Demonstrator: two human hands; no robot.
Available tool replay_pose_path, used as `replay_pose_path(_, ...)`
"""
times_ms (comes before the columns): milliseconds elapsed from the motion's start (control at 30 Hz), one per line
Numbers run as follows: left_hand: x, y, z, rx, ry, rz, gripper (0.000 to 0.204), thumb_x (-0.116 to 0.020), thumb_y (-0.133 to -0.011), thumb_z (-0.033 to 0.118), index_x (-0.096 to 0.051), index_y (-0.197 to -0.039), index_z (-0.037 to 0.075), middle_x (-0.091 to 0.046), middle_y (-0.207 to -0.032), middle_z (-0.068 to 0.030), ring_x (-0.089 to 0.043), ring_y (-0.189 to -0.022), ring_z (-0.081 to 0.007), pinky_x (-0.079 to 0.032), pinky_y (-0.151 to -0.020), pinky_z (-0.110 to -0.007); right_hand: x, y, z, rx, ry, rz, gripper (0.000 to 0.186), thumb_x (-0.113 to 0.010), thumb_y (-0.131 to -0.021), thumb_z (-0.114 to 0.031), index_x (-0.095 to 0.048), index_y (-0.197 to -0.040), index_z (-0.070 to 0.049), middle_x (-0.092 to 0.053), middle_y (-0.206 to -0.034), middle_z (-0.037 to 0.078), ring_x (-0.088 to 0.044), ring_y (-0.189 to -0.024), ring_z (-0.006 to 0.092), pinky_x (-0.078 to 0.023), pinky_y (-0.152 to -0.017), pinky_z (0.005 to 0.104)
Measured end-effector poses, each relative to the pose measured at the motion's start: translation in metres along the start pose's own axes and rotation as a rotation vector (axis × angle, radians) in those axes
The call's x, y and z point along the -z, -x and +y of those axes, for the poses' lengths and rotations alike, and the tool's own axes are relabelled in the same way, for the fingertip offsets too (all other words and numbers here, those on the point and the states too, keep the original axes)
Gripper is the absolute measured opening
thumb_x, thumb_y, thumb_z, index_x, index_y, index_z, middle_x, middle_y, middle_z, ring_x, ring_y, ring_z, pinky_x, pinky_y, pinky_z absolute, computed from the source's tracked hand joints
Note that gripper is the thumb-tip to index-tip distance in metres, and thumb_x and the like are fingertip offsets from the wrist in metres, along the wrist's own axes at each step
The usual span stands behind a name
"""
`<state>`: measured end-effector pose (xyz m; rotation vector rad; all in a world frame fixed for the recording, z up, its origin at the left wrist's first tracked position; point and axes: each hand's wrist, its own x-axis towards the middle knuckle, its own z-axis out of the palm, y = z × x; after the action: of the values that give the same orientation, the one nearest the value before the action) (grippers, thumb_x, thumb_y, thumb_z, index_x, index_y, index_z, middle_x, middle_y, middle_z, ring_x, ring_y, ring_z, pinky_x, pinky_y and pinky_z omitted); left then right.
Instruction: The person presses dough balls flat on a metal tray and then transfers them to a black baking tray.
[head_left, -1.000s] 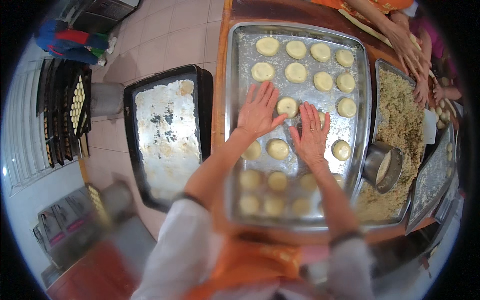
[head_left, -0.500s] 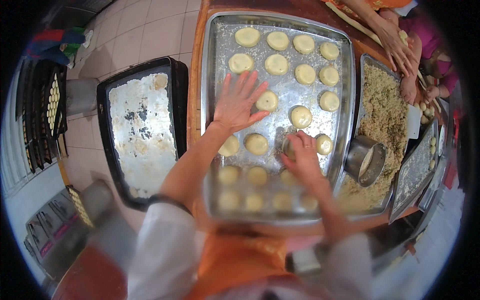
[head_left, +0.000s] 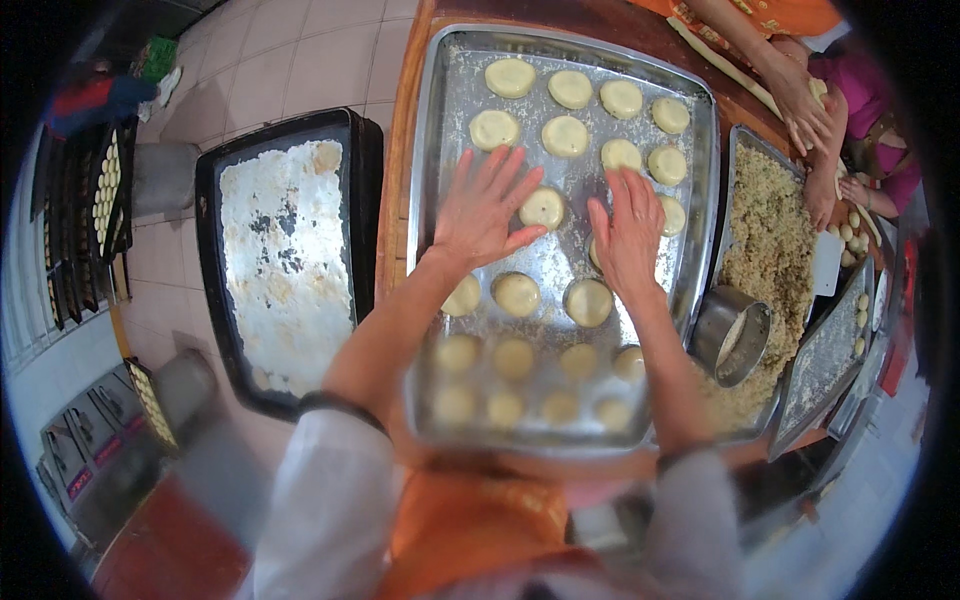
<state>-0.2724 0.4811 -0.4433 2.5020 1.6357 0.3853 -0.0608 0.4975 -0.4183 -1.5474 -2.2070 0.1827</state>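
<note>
at mid-frame the left hand [head_left: 485, 212] lies released, fingers splayed, thumb beside a pale dough round [head_left: 541, 209]; the right hand [head_left: 630, 230], fingers straight and loose, partly hides another round [head_left: 597, 256]. lower centre, rounds blur on the shiny, crumb-dusted metal tray [head_left: 545, 50]. right, coarse crumbly mixture [head_left: 765, 235]; upper right, a co-worker's hand [head_left: 800, 105].

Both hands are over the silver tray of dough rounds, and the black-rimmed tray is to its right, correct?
Not quite: the head view shows the black-rimmed tray left of the silver tray. The left hand and right hand are over that tray of dough rounds.
</note>
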Motion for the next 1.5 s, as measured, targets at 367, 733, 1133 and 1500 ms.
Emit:
replay_pose_path(367,0.019,0.009,0.003,0.160,0.220,-0.094,0.068,-0.065,-0.076,0.041,-0.044,-0.131,0.007,-0.038,-0.135,-0.0181,-0.035,-0.125,-0.0332,-0.023,-0.106,-0.048,-0.034,-0.011,0.001,0.011,0.201,-0.170,0.059,-0.046,-0.092,-0.037,-0.027,-0.143,-0.014,-0.023,-0.149,0.005,-0.019,-0.138,0.0240,-0.005,-0.112,0.0510)
replay_pose_path(733,0.052,-0.010,0.030,0.141,0.344,0.026,0.059,-0.075,-0.066,0.016,-0.050,-0.116,0.000,-0.047,-0.114,-0.0177,-0.046,-0.107,-0.0343,-0.040,-0.091,-0.040,-0.034,-0.011,0.007,-0.072,0.002,-0.051,0.057,-0.046,-0.092,-0.032,-0.028,-0.141,-0.008,-0.032,-0.145,0.007,-0.028,-0.135,0.0212,-0.008,-0.112,0.0477)
replay_pose_path(1133,0.011,-0.042,0.048,-0.083,0.197,-0.048,0.070,-0.072,-0.067,0.032,-0.046,-0.122,-0.003,-0.042,-0.130,-0.0186,-0.036,-0.125,-0.0340,-0.028,-0.105,-0.043,-0.033,-0.013,0.009,-0.093,-0.068,-0.049,0.054,-0.046,-0.091,-0.025,-0.030,-0.139,-0.007,-0.035,-0.143,0.009,-0.029,-0.134,0.0226,-0.012,-0.111,0.0491)
replay_pose_path(1500,-0.005,-0.041,0.040,-0.171,0.158,-0.261,0.098,-0.066,-0.069,0.053,-0.027,-0.139,-0.002,-0.024,-0.146,-0.0189,-0.018,-0.138,-0.0310,-0.012,-0.114,-0.043,0.027,0.040,0.008,-0.128,-0.104,-0.328,0.056,-0.068,-0.077,-0.023,-0.046,-0.125,-0.006,-0.042,-0.130,0.017,-0.042,-0.116,0.0349,-0.037,-0.093,0.0458)
